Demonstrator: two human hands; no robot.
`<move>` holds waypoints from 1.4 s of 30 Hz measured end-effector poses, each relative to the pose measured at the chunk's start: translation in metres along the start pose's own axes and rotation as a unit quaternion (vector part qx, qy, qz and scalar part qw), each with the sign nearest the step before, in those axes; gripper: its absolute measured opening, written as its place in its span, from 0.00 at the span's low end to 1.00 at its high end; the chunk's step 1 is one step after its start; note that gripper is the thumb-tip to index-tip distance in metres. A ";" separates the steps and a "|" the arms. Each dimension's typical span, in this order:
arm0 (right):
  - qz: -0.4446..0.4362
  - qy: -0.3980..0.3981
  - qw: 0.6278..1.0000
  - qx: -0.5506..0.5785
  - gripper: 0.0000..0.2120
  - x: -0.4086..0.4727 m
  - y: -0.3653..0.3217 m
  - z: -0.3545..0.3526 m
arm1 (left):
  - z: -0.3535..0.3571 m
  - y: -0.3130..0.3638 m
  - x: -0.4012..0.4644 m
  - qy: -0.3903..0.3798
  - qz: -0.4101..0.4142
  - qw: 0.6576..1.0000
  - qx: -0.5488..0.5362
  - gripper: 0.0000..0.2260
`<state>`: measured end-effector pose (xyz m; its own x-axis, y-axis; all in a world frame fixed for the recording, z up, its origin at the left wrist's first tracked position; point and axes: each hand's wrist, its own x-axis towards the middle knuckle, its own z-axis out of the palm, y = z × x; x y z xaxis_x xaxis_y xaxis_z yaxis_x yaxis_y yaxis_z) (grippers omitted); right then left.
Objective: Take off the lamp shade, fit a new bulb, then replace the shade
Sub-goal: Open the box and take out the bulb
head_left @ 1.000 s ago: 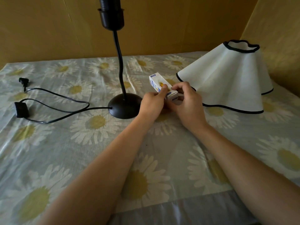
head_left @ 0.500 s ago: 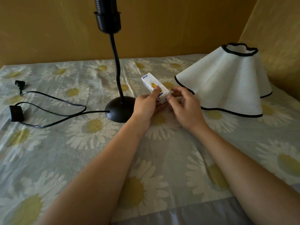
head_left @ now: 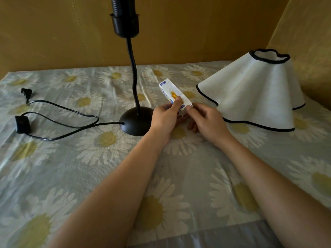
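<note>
White cardboard bulb box (head_left: pixel 173 93), marked LED, is held tilted above a daisy-print tabletop (head_left: pixel 89 158). Left hand (head_left: pixel 165 117) grips its middle, steadying it; right hand (head_left: pixel 206 119) pinches the near end, likely to open the flap. The box looks closed, so its contents are hidden. Black lamp base (head_left: pixel 137 120) stands just left, socket (head_left: pixel 124 24) bare. Lamp shade (head_left: pixel 254 90) rests upright to the right, out of the way.

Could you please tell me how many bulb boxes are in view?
1: the bulb box is held by the left hand and right hand, above the tablecloth.
</note>
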<state>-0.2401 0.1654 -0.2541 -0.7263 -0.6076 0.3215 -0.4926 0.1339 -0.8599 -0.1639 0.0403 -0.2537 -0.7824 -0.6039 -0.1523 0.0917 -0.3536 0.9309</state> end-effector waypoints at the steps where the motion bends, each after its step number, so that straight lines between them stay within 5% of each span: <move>1: 0.000 -0.001 1.000 0.001 0.12 0.000 0.000 0.000 | 0.000 0.000 0.000 0.002 -0.002 1.000 -0.001 0.13; 16: 0.007 -0.017 0.999 0.029 0.13 -0.001 0.000 0.001 | 0.001 -0.001 0.003 0.015 0.000 1.000 -0.001 0.15; 21: 0.021 -0.013 0.998 0.059 0.22 -0.001 0.003 0.001 | 0.002 -0.001 0.001 0.020 0.005 1.000 -0.003 0.16; 30: -0.005 0.065 0.995 0.070 0.01 -0.004 0.003 0.000 | 0.001 -0.002 0.001 0.028 0.006 1.000 -0.010 0.16; 33: -0.022 0.059 0.998 0.015 0.10 -0.004 0.004 0.002 | 0.001 -0.002 0.001 0.025 0.004 1.000 -0.017 0.16; 35: -0.024 0.051 0.998 -0.006 0.03 -0.005 0.006 0.003 | 0.001 -0.001 0.001 0.022 0.001 0.999 -0.027 0.16; 42: -0.022 0.065 0.997 -0.037 0.05 -0.003 0.007 0.002 | 0.002 0.000 0.000 0.019 -0.007 0.999 -0.036 0.17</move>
<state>-0.2403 0.1665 -0.2620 -0.7568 -0.5089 0.4101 -0.5555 0.1700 -0.8140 -0.1650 0.0412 -0.2532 -0.7596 -0.6254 -0.1785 0.1270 -0.4118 0.9024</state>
